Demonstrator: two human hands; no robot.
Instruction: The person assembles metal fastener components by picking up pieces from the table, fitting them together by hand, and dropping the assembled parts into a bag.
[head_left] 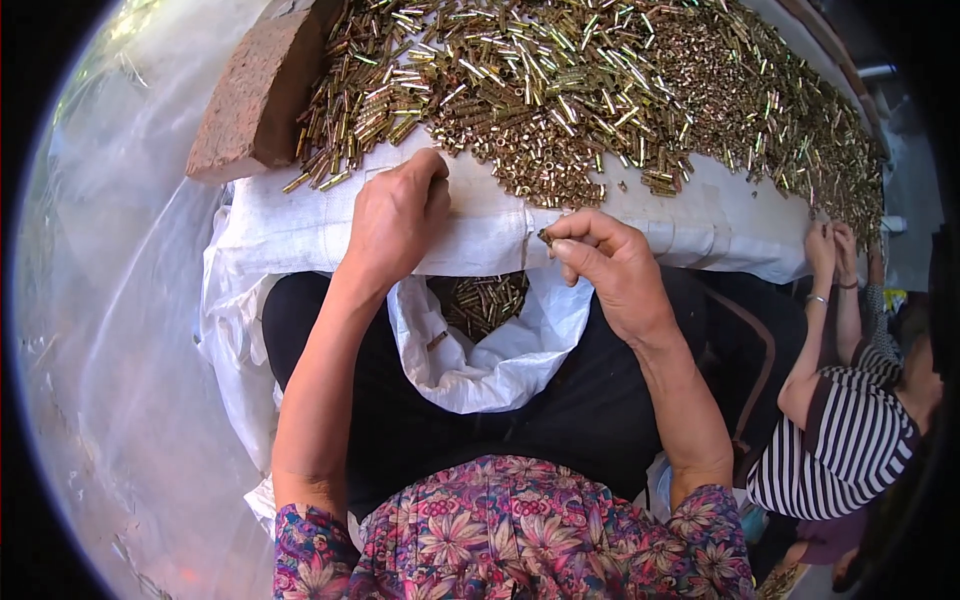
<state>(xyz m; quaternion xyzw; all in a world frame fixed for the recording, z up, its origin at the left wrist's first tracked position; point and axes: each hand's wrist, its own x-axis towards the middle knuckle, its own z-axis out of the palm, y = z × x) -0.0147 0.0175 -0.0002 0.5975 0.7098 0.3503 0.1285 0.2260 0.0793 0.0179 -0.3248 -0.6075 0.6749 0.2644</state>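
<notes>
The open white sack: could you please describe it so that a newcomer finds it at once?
Start at the long white sheet where small brassy pieces lie heaped. Just below its near edge in the picture, against the person's dark trousers, is the white sack. Unlike the spread sheet, it has a round, open mouth with more brassy pieces inside.

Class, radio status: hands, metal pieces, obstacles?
Right hand pinching small metal piece. Left hand near pile, grip hidden. Brick left of pile, clear of hands.

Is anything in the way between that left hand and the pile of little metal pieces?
Nothing visible: the left hand is beside the near edge of the metal pile. The brick lies farther left.
</notes>
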